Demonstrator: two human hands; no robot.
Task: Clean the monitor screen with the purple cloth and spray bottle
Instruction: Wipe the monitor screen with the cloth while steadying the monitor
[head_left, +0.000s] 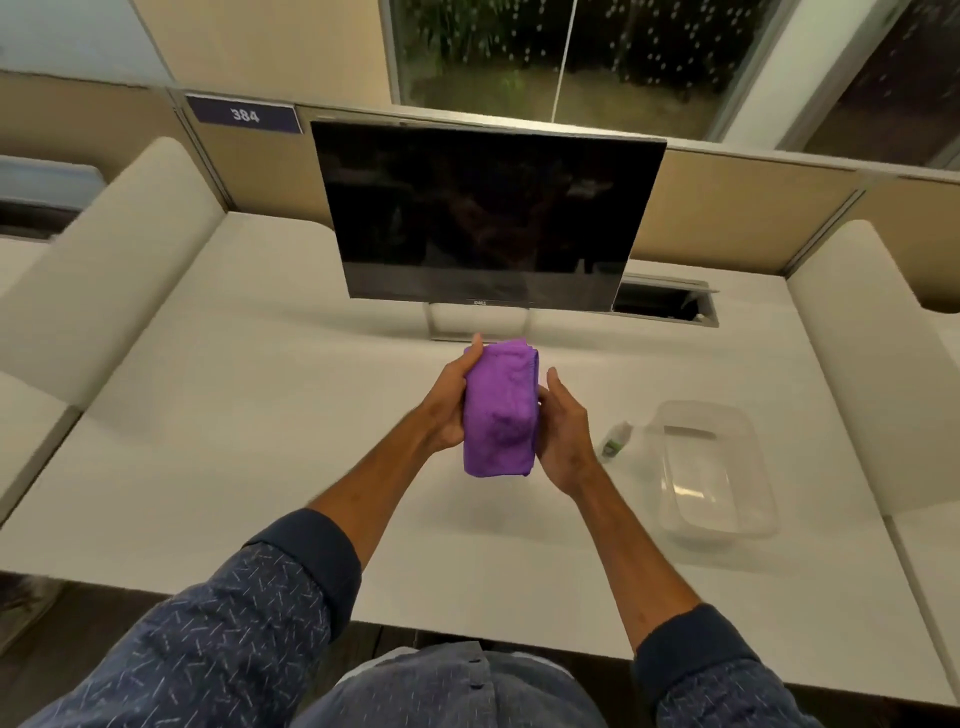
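A folded purple cloth (500, 408) is held above the white desk (260, 415), in front of the monitor. My left hand (448, 402) grips its left side, thumb up near the top edge. My right hand (563, 431) presses against its right side. The monitor (485, 213) stands at the back of the desk, its screen dark and switched off, tilted toward me. A small clear spray bottle (615, 441) with a green label lies on the desk just right of my right hand, apart from it.
A clear plastic tub (711, 467) sits on the desk to the right of the bottle. An open cable hatch (665, 304) lies behind the monitor's right corner. Padded dividers (104, 270) flank the desk on both sides. A partition with a "384" label (244, 115) runs along the back.
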